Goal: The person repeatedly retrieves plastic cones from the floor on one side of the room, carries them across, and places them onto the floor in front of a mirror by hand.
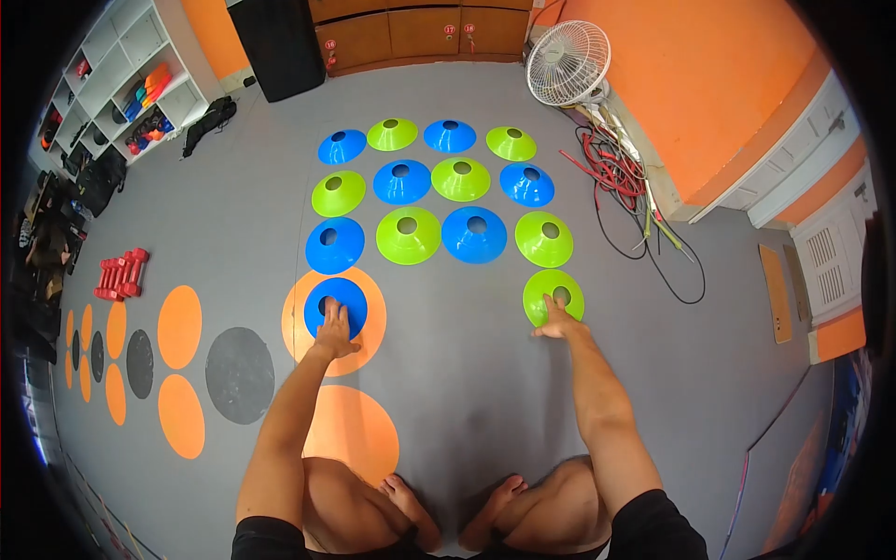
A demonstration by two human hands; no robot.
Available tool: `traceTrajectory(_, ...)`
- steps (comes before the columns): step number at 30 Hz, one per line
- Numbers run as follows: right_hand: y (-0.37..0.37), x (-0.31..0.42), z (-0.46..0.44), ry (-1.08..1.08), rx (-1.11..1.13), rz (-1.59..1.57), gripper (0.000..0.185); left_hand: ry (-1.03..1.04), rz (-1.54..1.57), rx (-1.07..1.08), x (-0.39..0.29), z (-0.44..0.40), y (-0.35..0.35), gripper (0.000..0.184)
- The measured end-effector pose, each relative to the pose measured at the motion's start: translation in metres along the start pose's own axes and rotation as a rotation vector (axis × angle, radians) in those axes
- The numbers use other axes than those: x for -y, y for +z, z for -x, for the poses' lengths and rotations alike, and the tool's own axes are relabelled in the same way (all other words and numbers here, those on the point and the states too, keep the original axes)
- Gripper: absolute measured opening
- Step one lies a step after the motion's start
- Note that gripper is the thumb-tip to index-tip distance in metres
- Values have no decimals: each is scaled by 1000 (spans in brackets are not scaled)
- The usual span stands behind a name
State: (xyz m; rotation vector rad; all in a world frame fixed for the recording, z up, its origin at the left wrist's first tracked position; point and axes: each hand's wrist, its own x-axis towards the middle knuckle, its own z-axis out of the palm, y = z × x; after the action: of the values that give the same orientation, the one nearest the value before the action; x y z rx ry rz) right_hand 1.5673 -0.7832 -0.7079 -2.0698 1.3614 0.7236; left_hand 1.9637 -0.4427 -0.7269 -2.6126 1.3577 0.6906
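My left hand (334,333) is on a blue disc cone (353,301). Its fingers reach to the cone's centre hole, and the thumb is out by the near rim. On the other side, my right hand (559,323) grips a green disc cone (536,293) the same way, fingertips at the hole and thumb by the near left edge. Beyond both hands, several blue and green disc cones lie in three rows with colours alternating; among them are a blue cone (334,257) and a green cone (544,252) just ahead of the held ones.
Orange floor circles (359,420) and dark ones run leftward. Red dumbbells (121,275) lie at left. A white fan (567,63) stands at back right above tangled cables (611,168). A black speaker (271,47), wooden cabinet (420,37) and white shelf (121,47) line the back.
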Motion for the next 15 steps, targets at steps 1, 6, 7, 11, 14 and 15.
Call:
traceTrajectory(1, -2, 4, 8, -8, 5, 34, 123, 48, 64, -82, 18, -10, 17, 114)
traceTrajectory(6, 2, 4, 7, -69, -4, 145, 124, 242, 179, -122, 8, -2, 15, 104)
traceTrajectory(7, 4, 6, 7, -87, -3, 170, 123, 307, 172, -117, -2, 4, 14, 103)
traceTrajectory(11, 16, 30, 13, -258, 5, 231, 120, 539, 12, -17, -45, 28, -2, 94)
traceTrajectory(14, 22, 58, 27, -463, 24, 245, 116, 518, -214, -220, -47, 11, 32, 83)
traceTrajectory(15, 30, 64, 25, -535, 17, 243, 113, 478, -178, -182, -47, 6, 38, 82)
